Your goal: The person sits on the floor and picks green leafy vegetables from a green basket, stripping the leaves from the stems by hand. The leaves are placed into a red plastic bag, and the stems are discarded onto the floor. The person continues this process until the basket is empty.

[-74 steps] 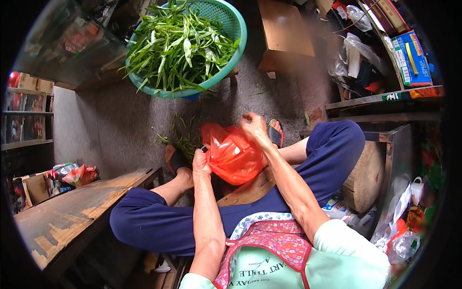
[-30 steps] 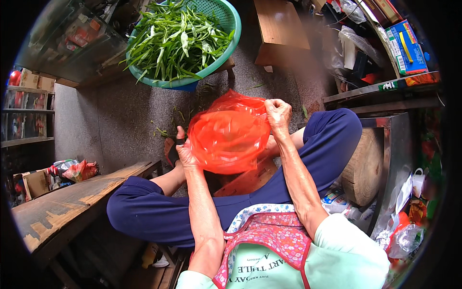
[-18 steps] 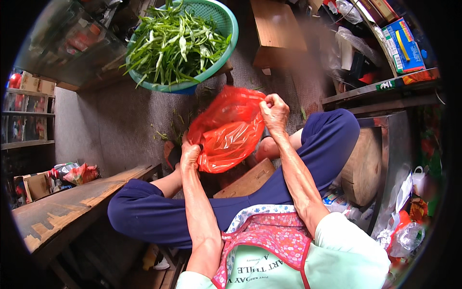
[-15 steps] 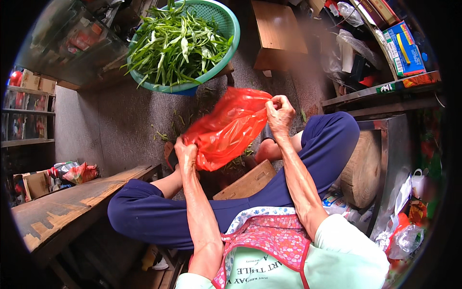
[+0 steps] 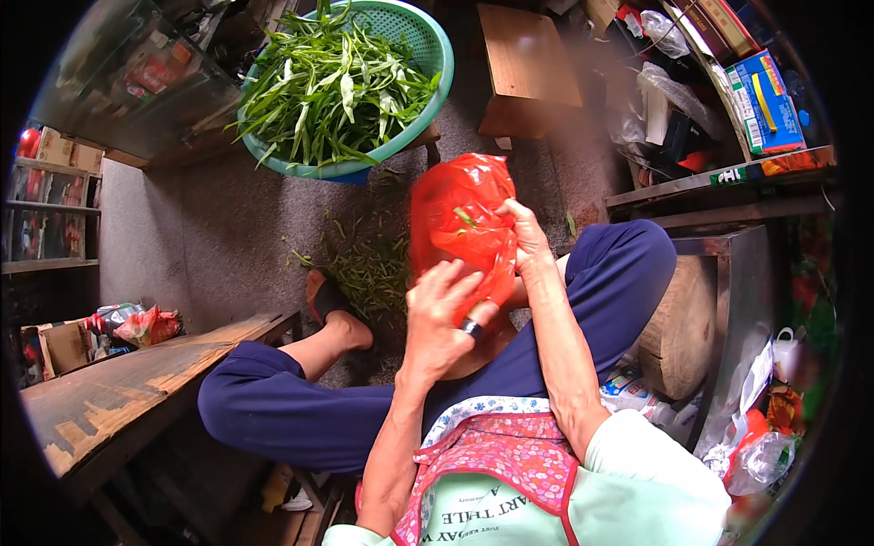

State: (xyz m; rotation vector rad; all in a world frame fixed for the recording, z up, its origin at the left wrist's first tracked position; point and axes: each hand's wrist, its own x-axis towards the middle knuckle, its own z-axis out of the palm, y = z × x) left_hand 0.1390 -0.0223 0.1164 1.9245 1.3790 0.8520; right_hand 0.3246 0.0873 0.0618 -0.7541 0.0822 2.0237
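Note:
A crumpled red plastic bag hangs from my right hand, which pinches its right edge between thumb and fingers. A small green leaf scrap lies on the bag. My left hand is open at the bag's near side, fingers stretched out, with a dark band round the thumb. Whether its fingertips touch the plastic I cannot tell. Beyond the bag, a green basket is heaped with long-leaved greens. Cut green bits are scattered on the floor between my feet.
A wooden stool stands at the far right of the basket. On my left runs a worn wooden bench. A cluttered shelf with a blue box is at the right, above a round wooden block.
My left hand has let go of the bag's left edge and moved right and nearer. The bag, held by my right hand, now hangs more upright, uncovering green bits on the floor.

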